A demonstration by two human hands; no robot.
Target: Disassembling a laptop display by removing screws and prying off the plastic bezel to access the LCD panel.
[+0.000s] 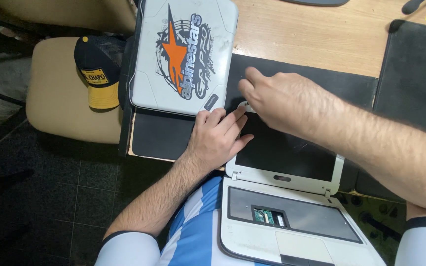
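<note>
Small white laptop (292, 207) is opened flat, keyboard gone. Left hand (218, 138) presses flat on the screen's corner, right hand (282, 101) curls over its top edge. Second closed laptop (183, 54) sits beside on the counter (311, 39), black-and-yellow cap (97, 71) on a chair (57, 93).

Two bare forearms, both covered in dark hair, ending in a left hand (218, 138) and a right hand (282, 101) with short, plain fingernails and no rings, watch or bracelets. Short sleeves on both arms, white with a narrow black band at the hem, the left cuff low in the frame and the right cuff at the lower right edge. Between the arms, the front of a shirt (195, 231) in vertical sky-blue and white stripes, the fabric smooth and slightly shiny like a football jersey.
</note>
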